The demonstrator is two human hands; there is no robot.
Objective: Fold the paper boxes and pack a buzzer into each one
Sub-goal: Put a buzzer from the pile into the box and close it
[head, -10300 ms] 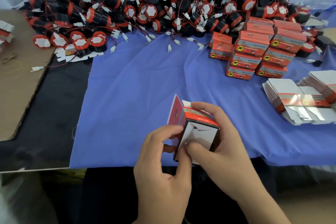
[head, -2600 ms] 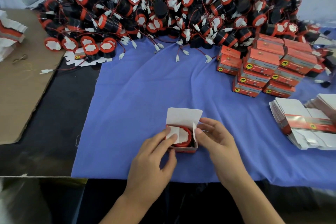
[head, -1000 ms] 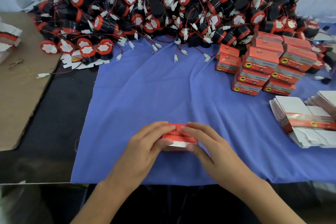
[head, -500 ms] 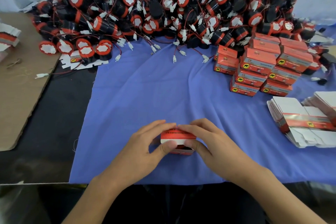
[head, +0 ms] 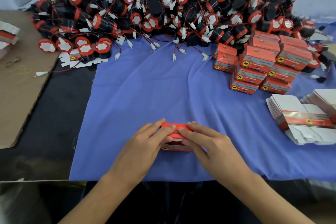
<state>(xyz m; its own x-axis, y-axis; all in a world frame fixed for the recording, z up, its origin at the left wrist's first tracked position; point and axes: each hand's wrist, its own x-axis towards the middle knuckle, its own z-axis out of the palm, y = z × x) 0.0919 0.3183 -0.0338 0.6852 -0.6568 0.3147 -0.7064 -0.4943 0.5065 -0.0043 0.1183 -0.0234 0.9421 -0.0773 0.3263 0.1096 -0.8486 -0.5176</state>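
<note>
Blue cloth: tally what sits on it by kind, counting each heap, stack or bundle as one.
Heap of black-and-red round buzzers with wires: 1
Stack of closed red paper boxes: 1
Bundles of flat white paper boxes: 2
Red paper box held by left hand and right hand: 1
Total: 5

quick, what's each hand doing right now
Left hand: pinching the paper box, fingers on top, thumb at its front.
Right hand: pinching the same box, the same way.
</note>
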